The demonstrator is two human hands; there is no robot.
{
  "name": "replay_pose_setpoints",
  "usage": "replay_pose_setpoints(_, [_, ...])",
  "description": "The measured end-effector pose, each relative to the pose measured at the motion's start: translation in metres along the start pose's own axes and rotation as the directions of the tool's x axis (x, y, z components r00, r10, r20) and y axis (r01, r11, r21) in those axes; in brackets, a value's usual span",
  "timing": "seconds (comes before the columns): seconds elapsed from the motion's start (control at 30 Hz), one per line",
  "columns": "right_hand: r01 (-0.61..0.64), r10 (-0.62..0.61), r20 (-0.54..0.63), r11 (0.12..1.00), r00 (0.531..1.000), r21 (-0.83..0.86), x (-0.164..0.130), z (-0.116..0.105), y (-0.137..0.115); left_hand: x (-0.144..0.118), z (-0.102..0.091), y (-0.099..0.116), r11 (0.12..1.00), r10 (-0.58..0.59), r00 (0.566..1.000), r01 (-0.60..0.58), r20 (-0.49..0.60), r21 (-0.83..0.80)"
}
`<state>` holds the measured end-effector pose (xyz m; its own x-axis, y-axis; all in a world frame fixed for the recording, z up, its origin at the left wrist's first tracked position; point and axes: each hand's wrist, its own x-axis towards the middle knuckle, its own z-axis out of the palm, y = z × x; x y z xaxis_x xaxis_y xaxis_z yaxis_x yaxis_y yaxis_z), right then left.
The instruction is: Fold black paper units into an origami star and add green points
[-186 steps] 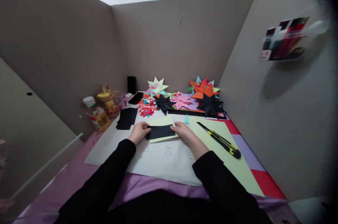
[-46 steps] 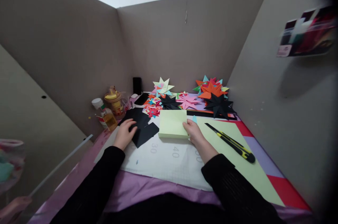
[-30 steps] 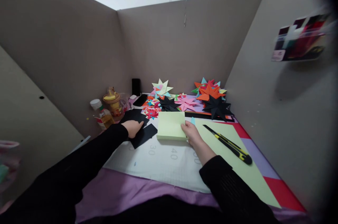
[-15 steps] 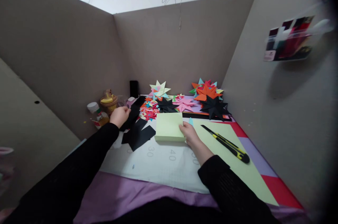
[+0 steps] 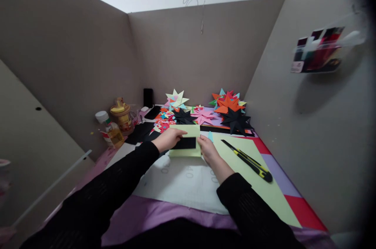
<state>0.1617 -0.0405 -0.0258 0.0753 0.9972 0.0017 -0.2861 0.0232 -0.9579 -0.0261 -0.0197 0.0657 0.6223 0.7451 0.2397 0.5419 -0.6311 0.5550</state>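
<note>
Soft overhead daylight; dark, warped right edge

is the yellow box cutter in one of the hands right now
No, the box cutter lies on the light green sheet, apart from the right hand.

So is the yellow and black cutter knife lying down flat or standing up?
Lying flat. The cutter knife rests lengthwise on the big pale green sheet, to the right of the right hand, and neither hand touches it.

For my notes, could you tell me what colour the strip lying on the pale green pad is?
The strip is black, seen best in the head view.
</note>
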Motion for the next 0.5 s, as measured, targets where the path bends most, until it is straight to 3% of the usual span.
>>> replay_pose_setpoints(0.13, [0.011, -0.011, -0.001, 0.998, 1.000, 0.065, 0.002, -0.001, -0.002, -0.001, 0.012, 0.000, 0.990, 0.018, 0.995, -0.004, 0.096, -0.140])
replay_pose_setpoints(0.27, [-0.002, 0.003, -0.010, 0.993, 1.000, 0.122, 0.003, -0.004, -0.003, -0.029, -0.004, -0.020, 0.976, -0.004, 1.000, 0.003, -0.008, -0.219])
replay_pose_setpoints(0.33, [-0.012, 0.013, -0.009, 0.989, 1.000, 0.147, 0.003, -0.005, -0.002, -0.048, -0.007, -0.037, 0.945, -0.091, 0.995, 0.077, -0.031, -0.318])
replay_pose_setpoints(0.43, [-0.023, 0.023, 0.004, 0.984, 1.000, 0.174, 0.002, -0.003, -0.002, -0.065, 0.004, -0.057, 0.826, -0.288, 0.957, 0.256, 0.014, -0.502])
replay_pose_setpoints(0.5, [-0.024, 0.022, 0.015, 0.983, 1.000, 0.183, 0.001, -0.001, -0.003, -0.065, 0.016, -0.061, 0.713, -0.338, 0.941, 0.275, 0.027, -0.646])
